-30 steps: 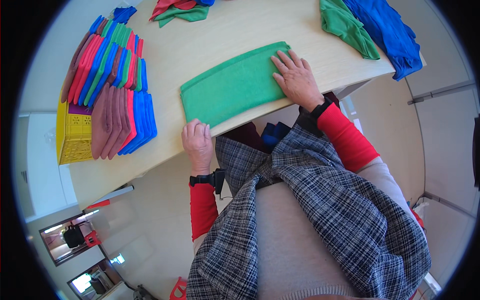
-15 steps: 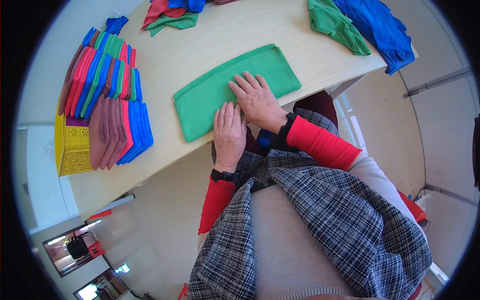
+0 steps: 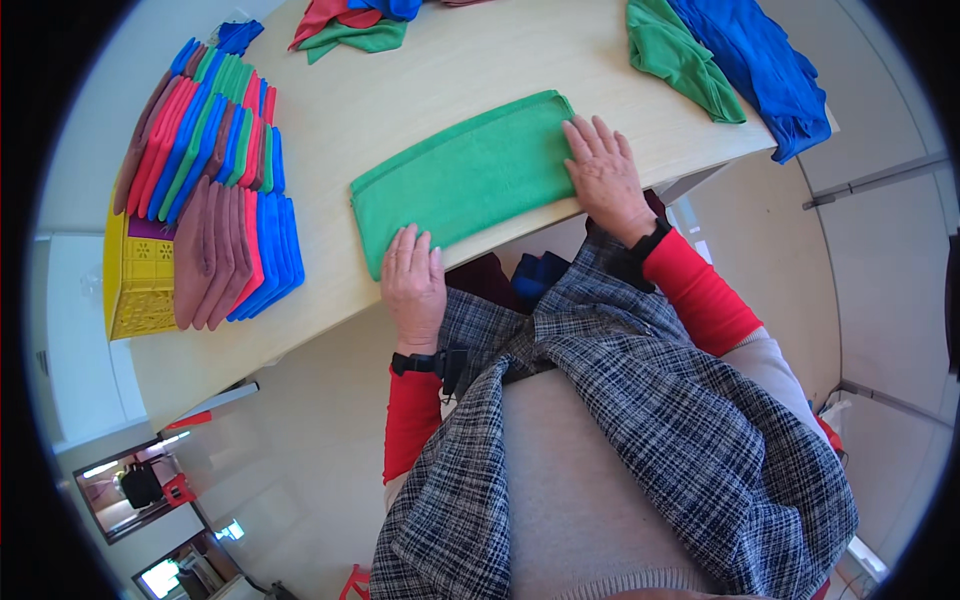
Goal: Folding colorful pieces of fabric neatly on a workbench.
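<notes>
A folded green cloth (image 3: pixel 468 182) lies flat in a long rectangle near the table's front edge. On its near left corner rest the fingertips of my left hand (image 3: pixel 414 285), fingers stretched out side by side. My right hand (image 3: pixel 608 185) lies flat with fingers a little apart over the cloth's right end, partly covering that edge. Neither hand grips anything.
To the left, rows of folded cloths (image 3: pixel 213 150) in brown, red, blue and green stand packed in and above a yellow basket (image 3: pixel 143 285). Loose green (image 3: pixel 685 65) and blue (image 3: pixel 755 70) cloths drape at the table's right corner. More crumpled cloths (image 3: pixel 355 35) lie at the back.
My hands have moved apart from the cloth's middle: the left slid left to the near corner, the right moved right to the far end. The cloth stays folded in place.
</notes>
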### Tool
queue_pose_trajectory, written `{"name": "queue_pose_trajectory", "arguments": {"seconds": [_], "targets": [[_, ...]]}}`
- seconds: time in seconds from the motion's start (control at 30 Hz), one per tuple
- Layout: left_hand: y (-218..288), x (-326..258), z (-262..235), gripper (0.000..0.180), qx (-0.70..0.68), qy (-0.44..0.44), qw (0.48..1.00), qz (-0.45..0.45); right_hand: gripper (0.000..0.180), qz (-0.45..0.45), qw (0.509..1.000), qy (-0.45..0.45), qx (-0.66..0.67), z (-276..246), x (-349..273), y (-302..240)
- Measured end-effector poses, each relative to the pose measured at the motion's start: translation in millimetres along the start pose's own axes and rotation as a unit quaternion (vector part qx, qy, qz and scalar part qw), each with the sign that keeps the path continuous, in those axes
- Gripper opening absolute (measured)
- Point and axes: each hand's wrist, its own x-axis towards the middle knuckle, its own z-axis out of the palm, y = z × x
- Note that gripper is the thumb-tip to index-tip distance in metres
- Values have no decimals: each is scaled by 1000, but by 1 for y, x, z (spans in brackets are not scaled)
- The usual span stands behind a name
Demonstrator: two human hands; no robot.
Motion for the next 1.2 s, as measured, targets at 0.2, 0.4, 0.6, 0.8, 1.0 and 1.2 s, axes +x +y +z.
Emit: {"name": "queue_pose_trajectory", "arguments": {"seconds": [0.2, 0.4, 0.6, 0.8, 1.0, 1.2], "targets": [[-34, 9, -18, 23, -9, -28, 990, -139, 55, 13, 995, -19, -95, -15, 11, 15], [-53, 40, -7, 36, 105, -101, 949, -280, 68, -68, 997, -22, 11, -11, 32, -68], [-57, 63, -5, 31, 16, -200, 909, -365, 93, -124, 988, -54, 71, 9, 26, -101], [-98, 46, -3, 34, -601, -115, 659, -438, 106, -140, 982, -112, 57, 4, 14, -101], [-105, 53, -16, 43, -724, -104, 514, -449, 107, -133, 981, -133, 44, 4, 15, -114], [-81, 102, -42, 34, -746, -64, 561, -353, 100, -168, 976, -121, 75, 14, 13, -139]]}}
